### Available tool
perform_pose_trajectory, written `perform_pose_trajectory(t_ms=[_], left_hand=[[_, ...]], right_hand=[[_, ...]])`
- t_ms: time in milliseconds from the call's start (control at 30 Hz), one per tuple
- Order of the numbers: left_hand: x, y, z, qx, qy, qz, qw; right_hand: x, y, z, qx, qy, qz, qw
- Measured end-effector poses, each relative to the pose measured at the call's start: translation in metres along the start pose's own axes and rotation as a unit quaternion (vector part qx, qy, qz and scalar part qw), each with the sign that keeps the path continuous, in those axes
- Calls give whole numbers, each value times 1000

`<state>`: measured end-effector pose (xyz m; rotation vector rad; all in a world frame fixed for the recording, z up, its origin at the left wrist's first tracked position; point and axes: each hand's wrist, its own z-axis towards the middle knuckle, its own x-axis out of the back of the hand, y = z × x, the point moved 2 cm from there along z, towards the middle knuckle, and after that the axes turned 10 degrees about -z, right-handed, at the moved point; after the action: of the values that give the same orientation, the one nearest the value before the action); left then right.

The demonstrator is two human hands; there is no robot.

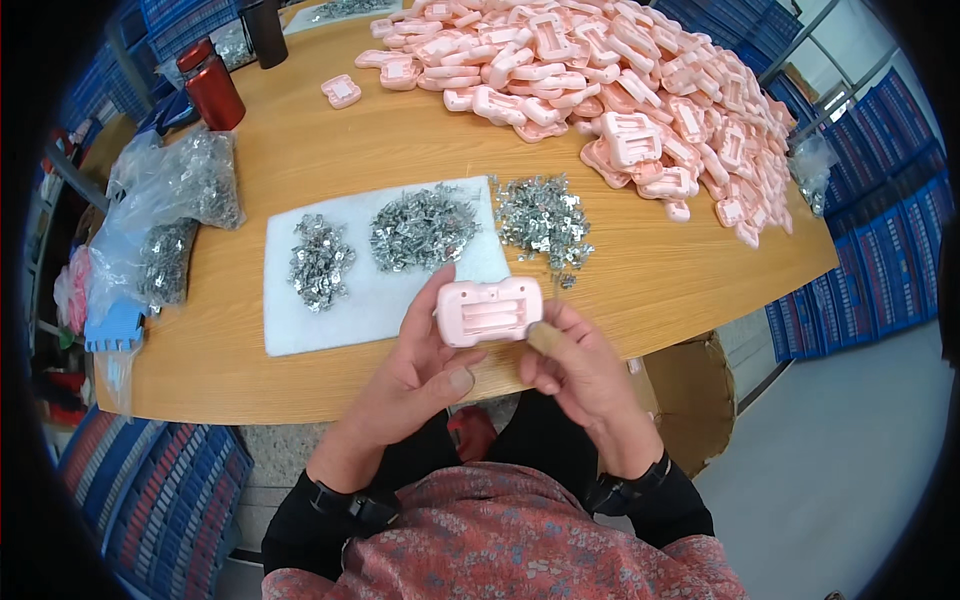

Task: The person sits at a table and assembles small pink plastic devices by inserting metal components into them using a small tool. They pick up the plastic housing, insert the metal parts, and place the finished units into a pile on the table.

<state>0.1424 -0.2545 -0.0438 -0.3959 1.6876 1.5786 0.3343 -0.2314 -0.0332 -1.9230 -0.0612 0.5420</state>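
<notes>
Table edge (250,411) low in frame, left hand (412,365) gripping one pink plastic casing (492,312) mid-frame, right hand (585,370) curled at its corner, hold unclear, three metal-piece piles (425,230) beyond, open tabletop (300,145) upper left, one casing heap (625,95) upper right.

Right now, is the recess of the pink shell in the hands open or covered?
Open: in the pink shell, held by the left hand, the recess shows its inner walls, no cover over it.
</notes>
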Motion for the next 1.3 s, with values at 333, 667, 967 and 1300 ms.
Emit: perform_pose_trajectory(t_ms=[333, 667, 967, 1300], left_hand=[[0, 11, 13, -48, 113, -105, 987], [-5, 15, 1, 113, 141, -60, 982], [17, 6, 7, 58, 90, -114, 988], [-8, 0, 24, 111, 149, -25, 982]], right_hand=[[32, -20, -1, 85, 161, -413, 892], [75, -15, 33, 205, 230, -642, 702], [76, -12, 34, 168, 133, -558, 802], [82, -17, 35, 151, 189, -548, 800]])
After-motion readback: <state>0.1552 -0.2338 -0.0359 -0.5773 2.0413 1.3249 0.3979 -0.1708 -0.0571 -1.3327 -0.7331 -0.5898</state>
